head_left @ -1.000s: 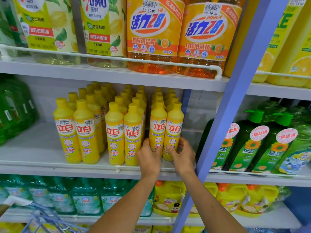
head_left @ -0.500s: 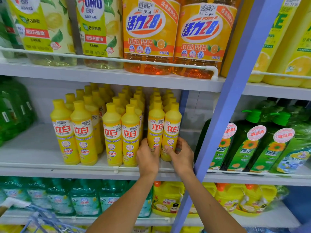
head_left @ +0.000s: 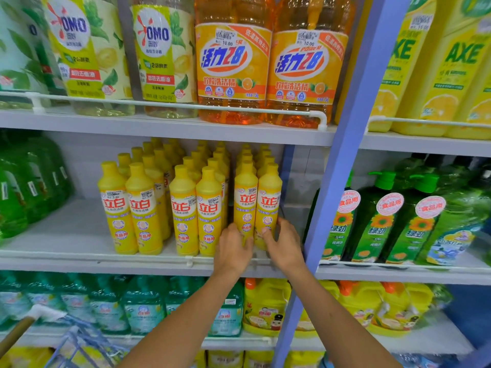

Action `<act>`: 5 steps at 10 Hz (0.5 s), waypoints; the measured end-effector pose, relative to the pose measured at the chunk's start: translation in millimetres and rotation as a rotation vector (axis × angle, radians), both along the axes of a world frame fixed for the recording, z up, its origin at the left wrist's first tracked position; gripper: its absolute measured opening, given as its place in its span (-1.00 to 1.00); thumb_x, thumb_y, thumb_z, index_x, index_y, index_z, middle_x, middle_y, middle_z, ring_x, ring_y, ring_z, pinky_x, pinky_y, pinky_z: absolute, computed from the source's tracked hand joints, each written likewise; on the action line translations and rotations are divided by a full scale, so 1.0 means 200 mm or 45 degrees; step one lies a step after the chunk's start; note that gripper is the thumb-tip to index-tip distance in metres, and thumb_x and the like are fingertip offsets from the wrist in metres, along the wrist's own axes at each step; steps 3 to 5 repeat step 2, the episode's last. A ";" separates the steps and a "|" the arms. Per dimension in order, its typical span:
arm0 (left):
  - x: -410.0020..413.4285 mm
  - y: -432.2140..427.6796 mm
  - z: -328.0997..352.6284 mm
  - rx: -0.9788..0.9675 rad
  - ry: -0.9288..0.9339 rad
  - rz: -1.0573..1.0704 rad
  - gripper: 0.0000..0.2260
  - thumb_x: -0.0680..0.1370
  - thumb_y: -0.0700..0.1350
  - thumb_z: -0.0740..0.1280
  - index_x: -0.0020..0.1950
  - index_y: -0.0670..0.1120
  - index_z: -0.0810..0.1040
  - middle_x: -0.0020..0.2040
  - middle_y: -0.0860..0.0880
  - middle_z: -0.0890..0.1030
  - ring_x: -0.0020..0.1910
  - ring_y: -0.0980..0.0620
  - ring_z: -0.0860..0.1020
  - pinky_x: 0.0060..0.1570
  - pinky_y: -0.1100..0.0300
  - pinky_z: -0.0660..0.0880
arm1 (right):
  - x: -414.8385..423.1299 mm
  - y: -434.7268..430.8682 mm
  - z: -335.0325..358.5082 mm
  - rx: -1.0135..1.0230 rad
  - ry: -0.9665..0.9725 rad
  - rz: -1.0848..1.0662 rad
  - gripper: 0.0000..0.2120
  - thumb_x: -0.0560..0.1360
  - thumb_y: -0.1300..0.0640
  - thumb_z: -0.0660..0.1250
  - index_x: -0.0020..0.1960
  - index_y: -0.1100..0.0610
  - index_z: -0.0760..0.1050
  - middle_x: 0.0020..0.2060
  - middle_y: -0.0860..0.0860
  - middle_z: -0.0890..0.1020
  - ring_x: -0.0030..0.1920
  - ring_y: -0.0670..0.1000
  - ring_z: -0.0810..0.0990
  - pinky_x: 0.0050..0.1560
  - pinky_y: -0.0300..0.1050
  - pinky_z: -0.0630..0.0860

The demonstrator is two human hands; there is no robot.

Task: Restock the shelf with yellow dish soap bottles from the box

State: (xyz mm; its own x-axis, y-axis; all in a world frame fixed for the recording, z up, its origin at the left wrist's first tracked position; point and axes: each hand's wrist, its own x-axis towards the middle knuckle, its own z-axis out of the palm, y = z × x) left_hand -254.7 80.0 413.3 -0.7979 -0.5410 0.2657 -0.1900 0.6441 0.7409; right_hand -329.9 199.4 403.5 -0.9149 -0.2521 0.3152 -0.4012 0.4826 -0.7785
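Several rows of yellow dish soap bottles stand on the middle shelf. The two front bottles of the rightmost rows are side by side: the left one and the right one. My left hand grips the base of the left one, thumb across its front. My right hand curls round the base of the right one. Both bottles stand upright on the shelf, just behind the front rail. The box is not in view.
A blue upright post stands just right of my right hand. Green pump bottles fill the bay beyond it. Large orange bottles sit on the shelf above. Bare shelf lies left of the yellow rows, beside green bottles.
Both hands stay on the two front right bottles. The pair has been set slightly farther back and the view has shifted a little.
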 end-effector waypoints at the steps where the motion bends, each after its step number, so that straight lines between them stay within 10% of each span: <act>1: 0.14 -0.04 0.03 -0.274 -0.139 -0.124 -0.75 0.59 0.00 0.36 0.20 -0.10 0.50 0.12 -0.09 0.60 0.11 -0.10 0.58 0.01 -0.01 0.56 | 0.07 0.03 0.05 0.231 0.077 0.058 -0.61 0.62 -0.10 0.29 0.34 0.10 0.44 0.22 0.14 0.55 0.27 0.14 0.52 0.19 0.01 0.48; 5: 0.25 -0.07 0.04 -0.502 -0.249 -0.199 -0.69 0.60 0.03 0.33 0.26 -0.10 0.48 0.18 -0.10 0.57 0.17 -0.11 0.55 0.09 -0.04 0.54 | 0.17 0.07 0.05 0.424 0.104 0.087 -0.59 0.61 -0.06 0.31 0.36 0.14 0.42 0.25 0.18 0.51 0.29 0.19 0.50 0.24 0.05 0.47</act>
